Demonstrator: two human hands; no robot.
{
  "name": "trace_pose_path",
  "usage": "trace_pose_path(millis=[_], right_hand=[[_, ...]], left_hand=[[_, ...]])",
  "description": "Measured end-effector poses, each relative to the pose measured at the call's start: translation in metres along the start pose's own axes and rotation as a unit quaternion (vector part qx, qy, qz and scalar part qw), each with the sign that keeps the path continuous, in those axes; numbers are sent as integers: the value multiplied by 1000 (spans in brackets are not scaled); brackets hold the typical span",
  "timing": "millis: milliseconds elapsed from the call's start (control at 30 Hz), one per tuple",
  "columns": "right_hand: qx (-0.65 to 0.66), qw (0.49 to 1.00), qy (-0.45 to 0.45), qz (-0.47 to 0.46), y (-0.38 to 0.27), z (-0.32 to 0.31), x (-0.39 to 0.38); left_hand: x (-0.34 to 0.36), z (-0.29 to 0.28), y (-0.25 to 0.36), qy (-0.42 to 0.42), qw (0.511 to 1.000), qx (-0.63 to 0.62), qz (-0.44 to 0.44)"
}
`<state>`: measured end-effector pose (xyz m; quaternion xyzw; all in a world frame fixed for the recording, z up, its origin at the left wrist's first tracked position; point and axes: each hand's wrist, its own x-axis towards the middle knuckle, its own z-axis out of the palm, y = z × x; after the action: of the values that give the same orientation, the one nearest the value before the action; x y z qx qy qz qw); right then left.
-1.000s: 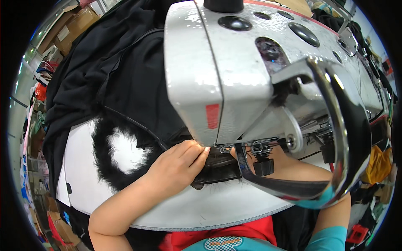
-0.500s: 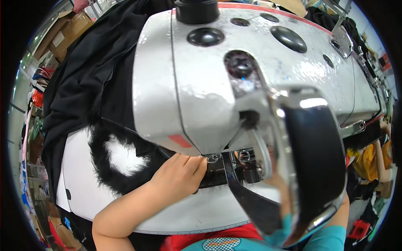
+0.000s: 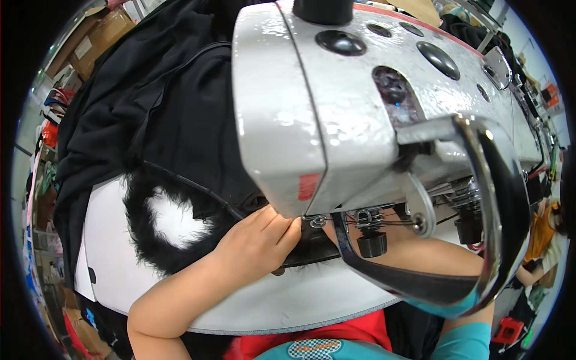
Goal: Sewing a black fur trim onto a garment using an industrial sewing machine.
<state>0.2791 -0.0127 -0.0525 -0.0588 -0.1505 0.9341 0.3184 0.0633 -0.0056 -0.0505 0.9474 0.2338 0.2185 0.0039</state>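
A white sewing machine head [image 3: 282, 114] fills the middle and right, with black round caps on top. Just left of its lower end, my left hand [image 3: 258, 237] presses down with bent, closed fingers on a black garment [image 3: 186, 114]. Its fingertips are tucked under the machine head and partly hidden. A black fur trim [image 3: 141, 228] on the garment curves in a loop left of that hand. My right forearm [image 3: 432, 255] passes behind the chrome and black looped part [image 3: 501, 180]; only a sliver of my right hand [image 3: 329, 233] shows beside the needle area, its fingers hidden.
The white table [image 3: 318, 294] has a measuring strip along its curved front edge. Bulky black fabric covers its far left. Cardboard boxes [image 3: 102, 45] stand at the far left. At the right, another person's arm [image 3: 540, 267] shows near a red stool [image 3: 510, 330].
My view has shifted, so the machine head sits farther right in the picture. My right forearm now shows behind the looped part. The left hand stays at nearly the same spot on the garment.
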Motion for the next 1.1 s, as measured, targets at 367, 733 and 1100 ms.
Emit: trace_pose_path(millis=[367,733,1100], right_hand=[[-770,602,198,-71,-7,12,-7],[-971,162,29,-173,-9,-15,-1],[-930,301,84,-191,-8,-9,4]], left_hand=[[-7,4,-1,-16,998,5,-55],[-4,-3,-4,-79,996,33,-38],[-2,-4,-8,-102,993,-9,-50]])
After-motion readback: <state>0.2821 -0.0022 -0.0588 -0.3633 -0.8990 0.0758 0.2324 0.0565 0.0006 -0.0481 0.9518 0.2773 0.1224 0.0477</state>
